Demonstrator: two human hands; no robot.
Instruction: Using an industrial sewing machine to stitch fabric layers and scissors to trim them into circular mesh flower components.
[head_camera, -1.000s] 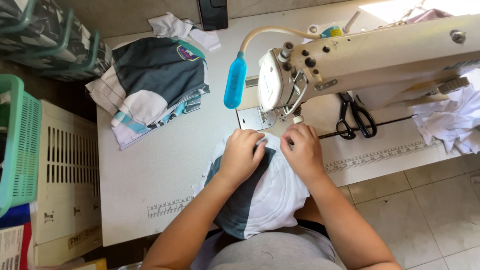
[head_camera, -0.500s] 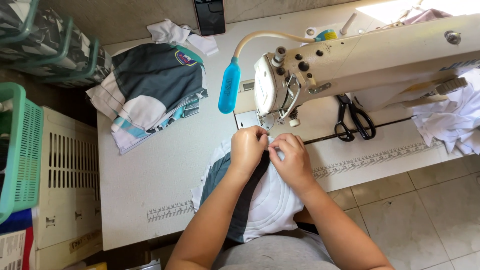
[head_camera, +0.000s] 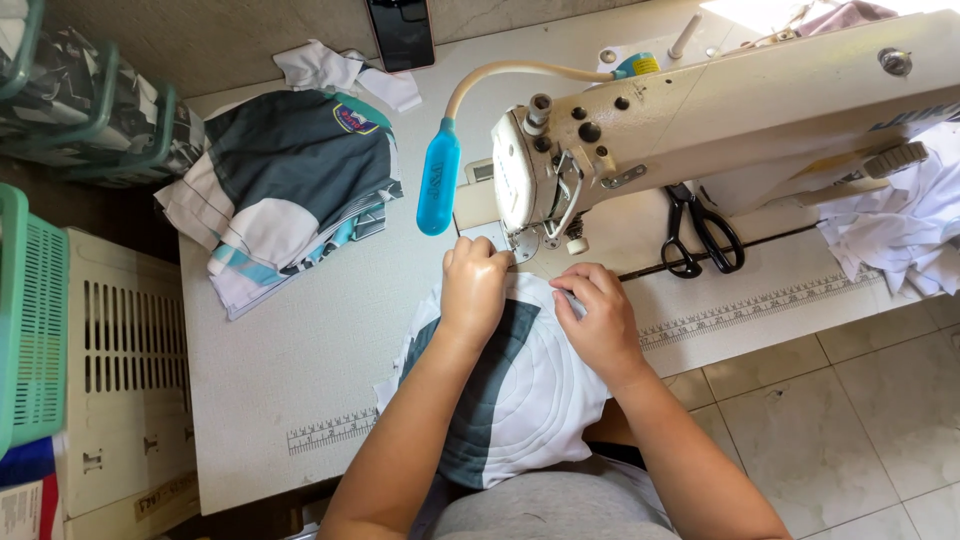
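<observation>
Both hands press flat on the white and grey cloth (head_camera: 520, 390), which drapes from lap to worktop (head_camera: 300, 350): left hand (head_camera: 475, 290) fingertips touching the needle foot (head_camera: 525, 245), right hand (head_camera: 598, 320) pinching a fold just behind. Risk: fingers so close may be pricked; loose cloth could bunch under the sewing machine (head_camera: 700, 110). Scissors (head_camera: 700, 235) lie beyond.
</observation>
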